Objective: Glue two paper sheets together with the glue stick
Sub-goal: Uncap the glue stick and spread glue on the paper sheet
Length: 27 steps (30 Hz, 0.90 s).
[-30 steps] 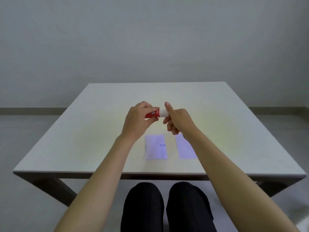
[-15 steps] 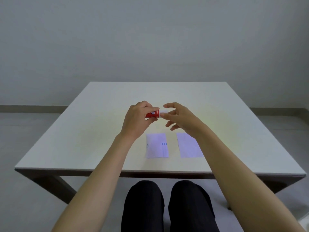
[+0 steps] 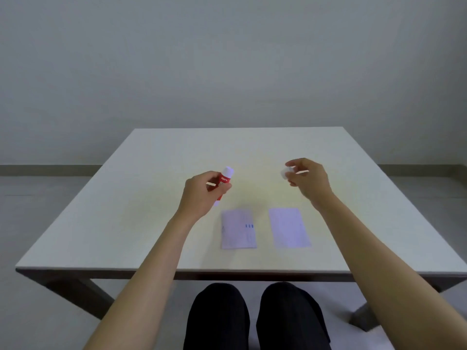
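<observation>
- The glue stick (image 3: 223, 183) is a short red tube with a white label patch and small white lettering; its upper end is pale white and rounded, and a pale end shows below the fingers.
- It is tilted, top leaning away and to the right, held above the worktop (image 3: 141, 203) and not touching it.
- The left hand (image 3: 202, 195) is closed around the middle of the tube, fingers wrapped over the red part.
- The right hand (image 3: 307, 181) is well apart from the left, raised over the worktop, and pinches a small white cap (image 3: 286, 171) between thumb and fingertips; the other fingers are loosely curled.
- Two paper sheets lie flat on the worktop between the forearms, side by side with a gap, not overlapping.
- The left sheet (image 3: 238, 229) is pale with faint print and a few small blue marks near its right edge.
- The right sheet (image 3: 289, 228) is pale and looks blank.
- Both sheets sit nearer the front edge than either hand.
</observation>
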Tool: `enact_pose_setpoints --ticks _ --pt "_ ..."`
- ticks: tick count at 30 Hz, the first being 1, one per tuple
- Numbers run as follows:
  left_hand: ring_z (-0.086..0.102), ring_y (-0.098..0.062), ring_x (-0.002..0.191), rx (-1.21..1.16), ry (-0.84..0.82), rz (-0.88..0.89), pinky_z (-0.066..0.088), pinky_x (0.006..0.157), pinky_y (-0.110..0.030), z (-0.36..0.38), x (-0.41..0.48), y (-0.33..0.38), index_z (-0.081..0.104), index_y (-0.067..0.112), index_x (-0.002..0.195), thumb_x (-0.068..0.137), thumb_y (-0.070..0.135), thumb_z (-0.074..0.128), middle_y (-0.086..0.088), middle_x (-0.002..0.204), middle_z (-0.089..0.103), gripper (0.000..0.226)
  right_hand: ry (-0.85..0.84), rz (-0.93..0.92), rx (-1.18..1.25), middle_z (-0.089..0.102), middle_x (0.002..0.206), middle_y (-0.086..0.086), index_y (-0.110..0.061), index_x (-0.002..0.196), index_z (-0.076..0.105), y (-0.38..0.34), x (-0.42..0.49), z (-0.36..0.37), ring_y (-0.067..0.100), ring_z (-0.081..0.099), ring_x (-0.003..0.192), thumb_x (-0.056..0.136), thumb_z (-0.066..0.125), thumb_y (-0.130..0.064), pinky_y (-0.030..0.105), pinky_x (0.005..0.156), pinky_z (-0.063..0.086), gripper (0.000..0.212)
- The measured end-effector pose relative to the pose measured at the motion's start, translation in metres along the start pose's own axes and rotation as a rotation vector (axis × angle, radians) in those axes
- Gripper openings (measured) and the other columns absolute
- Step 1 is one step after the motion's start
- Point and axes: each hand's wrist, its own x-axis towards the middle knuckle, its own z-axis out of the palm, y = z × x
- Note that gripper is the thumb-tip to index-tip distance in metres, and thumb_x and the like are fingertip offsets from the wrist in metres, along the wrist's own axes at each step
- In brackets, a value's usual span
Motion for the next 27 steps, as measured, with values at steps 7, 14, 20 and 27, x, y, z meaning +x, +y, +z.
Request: enact_pose_setpoints --ticks 7,14,20,27 --pt "0.073 -0.022 0.084 -0.523 0.012 -0.195 0.059 0.068 -0.027 0.005 -0.001 -0.001 0.071 0.012 0.089 0.084 0.010 0.069 -0.012 0.091 0.074 0.006 0.124 0.118 -0.348 0.066 0.107 0.030 0.012 0.103 0.064 0.057 0.019 -0.014 0.042 0.061 0.101 0.082 0.062 -0.004 0.040 0.087 0.051 0.027" --pt "0.071 -0.025 0.094 -0.583 0.022 -0.207 0.056 0.085 -0.032 0.012 -0.001 -0.002 0.069 0.015 0.091 0.083 0.009 0.070 -0.012 0.097 0.075 0.011 0.042 0.111 -0.516 0.061 0.115 0.021 -0.005 0.128 0.054 0.075 0.016 -0.009 0.037 0.055 0.108 0.088 0.049 -0.010 0.047 0.097 0.042 0.040" --pt "0.068 -0.030 0.104 -0.634 0.077 -0.216 0.056 0.086 -0.033 0.023 -0.002 -0.002 0.065 0.003 0.093 0.081 0.006 0.071 -0.010 0.098 0.069 0.014 0.079 -0.013 -0.604 0.045 0.131 0.020 -0.012 0.142 0.032 0.046 0.004 -0.010 0.037 0.047 0.118 0.080 0.069 -0.018 0.046 0.098 0.037 0.072" --pt "0.068 -0.025 0.093 -0.853 0.238 -0.299 0.053 0.089 -0.029 0.050 -0.004 0.024 0.062 0.005 0.091 0.082 0.012 0.071 -0.012 0.094 0.065 0.014 -0.347 -0.043 0.363 0.062 0.103 0.009 -0.016 0.120 0.056 -0.022 -0.058 0.039 0.022 0.067 0.074 0.087 0.064 -0.008 0.033 0.077 0.056 0.035"
